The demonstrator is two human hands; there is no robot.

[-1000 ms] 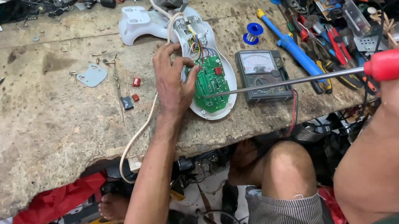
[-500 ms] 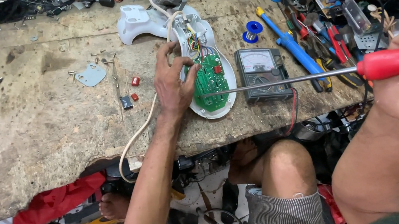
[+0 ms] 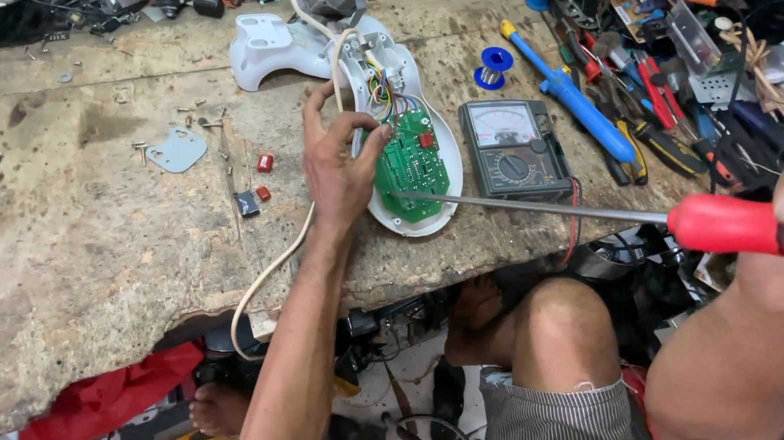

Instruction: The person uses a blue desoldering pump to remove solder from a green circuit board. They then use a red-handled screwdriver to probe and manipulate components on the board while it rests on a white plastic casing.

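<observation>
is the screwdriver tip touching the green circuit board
Touching: the head view shows the screwdriver tip resting on the green circuit board, no gap visible.
</observation>
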